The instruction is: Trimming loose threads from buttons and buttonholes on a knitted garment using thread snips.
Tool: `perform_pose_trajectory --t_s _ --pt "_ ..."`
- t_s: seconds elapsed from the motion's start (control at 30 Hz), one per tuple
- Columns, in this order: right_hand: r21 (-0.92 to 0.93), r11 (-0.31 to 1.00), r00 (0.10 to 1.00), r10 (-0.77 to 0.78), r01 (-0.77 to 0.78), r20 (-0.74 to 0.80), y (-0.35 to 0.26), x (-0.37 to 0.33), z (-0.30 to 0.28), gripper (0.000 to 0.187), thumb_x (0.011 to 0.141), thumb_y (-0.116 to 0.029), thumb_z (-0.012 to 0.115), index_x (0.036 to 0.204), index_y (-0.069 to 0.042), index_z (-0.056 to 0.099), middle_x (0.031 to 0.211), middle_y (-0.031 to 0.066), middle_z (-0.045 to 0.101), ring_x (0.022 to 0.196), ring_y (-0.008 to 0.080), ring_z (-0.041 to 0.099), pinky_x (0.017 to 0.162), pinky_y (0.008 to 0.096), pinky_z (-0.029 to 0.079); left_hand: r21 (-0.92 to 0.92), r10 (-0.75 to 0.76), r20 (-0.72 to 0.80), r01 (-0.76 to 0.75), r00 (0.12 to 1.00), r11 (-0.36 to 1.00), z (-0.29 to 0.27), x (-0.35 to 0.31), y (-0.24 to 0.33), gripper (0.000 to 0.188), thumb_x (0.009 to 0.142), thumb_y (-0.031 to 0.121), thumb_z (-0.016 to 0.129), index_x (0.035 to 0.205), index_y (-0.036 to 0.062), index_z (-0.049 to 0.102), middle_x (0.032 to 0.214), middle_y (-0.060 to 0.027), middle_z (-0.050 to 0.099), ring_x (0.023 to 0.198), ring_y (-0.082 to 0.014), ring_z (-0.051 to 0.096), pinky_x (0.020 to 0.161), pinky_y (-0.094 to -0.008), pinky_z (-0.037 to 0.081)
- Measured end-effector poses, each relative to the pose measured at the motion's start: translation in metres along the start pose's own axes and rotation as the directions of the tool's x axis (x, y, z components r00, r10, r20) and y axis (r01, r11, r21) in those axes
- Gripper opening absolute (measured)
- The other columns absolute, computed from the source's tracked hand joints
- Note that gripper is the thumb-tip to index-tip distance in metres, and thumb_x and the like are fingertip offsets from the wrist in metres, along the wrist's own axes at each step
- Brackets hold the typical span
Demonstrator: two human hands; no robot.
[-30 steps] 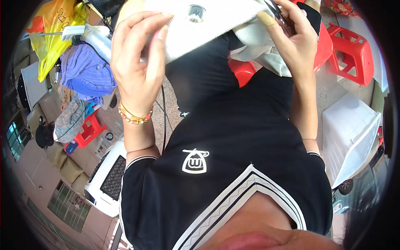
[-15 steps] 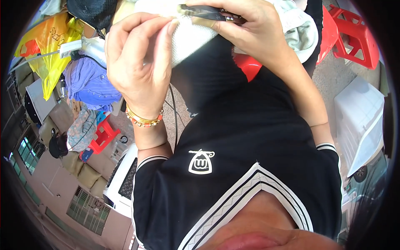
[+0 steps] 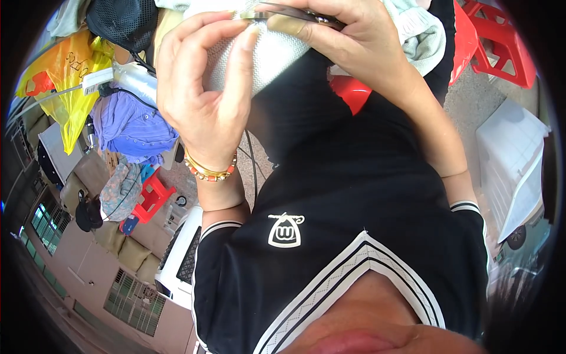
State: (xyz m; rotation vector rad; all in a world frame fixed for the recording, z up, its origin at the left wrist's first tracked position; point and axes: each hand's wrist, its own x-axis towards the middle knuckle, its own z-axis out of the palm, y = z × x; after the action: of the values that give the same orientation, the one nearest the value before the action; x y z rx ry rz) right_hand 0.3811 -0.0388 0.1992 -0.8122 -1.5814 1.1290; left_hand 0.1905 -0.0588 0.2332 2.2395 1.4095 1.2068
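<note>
A white knitted fabric [image 3: 274,59] lies over my lap at the top of the view. My left hand [image 3: 203,100], with gold and beaded bracelets at the wrist, pinches the fabric between thumb and fingertips. In my right hand [image 3: 362,44] is a pair of dark thread snips [image 3: 303,15], gripped between thumb and fingers. Its tips point left and reach the knit beside my left fingertips. Glare on the fabric hides the exact spot where they meet.
A black mesh bag [image 3: 124,26], a yellow plastic bag [image 3: 73,65] and a bluish-purple garment [image 3: 127,124] are at left. Beyond them is a person in a patterned top [image 3: 121,192]. Red stools [image 3: 501,44] and a white translucent box [image 3: 513,159] stand at right.
My left hand has shifted slightly right and its thumb is a little farther from the fingers. The snips' two blades now appear closer together. The background has shifted slightly.
</note>
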Motion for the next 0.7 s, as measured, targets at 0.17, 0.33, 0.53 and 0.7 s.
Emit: perform_pose_trajectory --t_s 0.17,0.33,0.53,0.7 --pt "-0.158 0.886 0.896 -0.444 0.435 -0.025 0.02 0.006 0.002 0.023 0.088 -0.003 0.069 0.11 0.004 0.068 0.088 0.0139 0.072 0.076 0.0174 0.066 0.068 0.0268 0.052 0.184 0.127 0.072 -0.138 0.989 0.973 -0.005 0.006 0.006 0.014 0.079 0.003 0.079 0.091 0.0016 0.073 0.098 -0.0097 0.072 0.092 -0.0176 0.067 0.08 -0.0271 0.051" --pt "-0.14 0.976 0.984 -0.173 0.165 -0.041 -0.015 -0.002 -0.002 0.033 0.086 -0.008 0.073 0.116 0.002 0.064 0.092 0.0131 0.069 0.076 0.0157 0.065 0.067 0.0268 0.051 0.121 0.078 0.016 -0.08 0.997 0.989 0.001 0.004 0.001 0.011 0.082 0.002 0.077 0.092 0.0004 0.071 0.099 -0.0098 0.07 0.09 -0.0157 0.066 0.078 -0.0258 0.051" --pt "-0.396 0.733 0.757 -0.641 0.553 -0.127 0.011 -0.008 -0.002 0.031 0.085 -0.012 0.072 0.112 -0.002 0.062 0.084 0.0137 0.057 0.072 0.0299 0.059 0.062 0.0322 0.049 -0.072 -0.015 -0.038 0.012 0.999 0.997 0.01 0.0 0.0 0.011 0.09 0.001 0.07 0.099 -0.003 0.065 0.107 -0.0107 0.065 0.092 -0.0127 0.063 0.078 -0.0233 0.052" --pt "-0.497 0.864 0.997 -0.062 0.08 0.054 -0.05 -0.011 -0.006 0.032 0.085 -0.014 0.072 0.112 -0.002 0.062 0.089 0.0128 0.058 0.076 0.0298 0.062 0.065 0.0341 0.052 -0.095 -0.042 -0.069 0.036 0.997 0.995 0.008 -0.006 -0.002 0.01 0.092 0.001 0.068 0.099 -0.0043 0.064 0.109 -0.0118 0.064 0.094 -0.0133 0.063 0.079 -0.0239 0.053"
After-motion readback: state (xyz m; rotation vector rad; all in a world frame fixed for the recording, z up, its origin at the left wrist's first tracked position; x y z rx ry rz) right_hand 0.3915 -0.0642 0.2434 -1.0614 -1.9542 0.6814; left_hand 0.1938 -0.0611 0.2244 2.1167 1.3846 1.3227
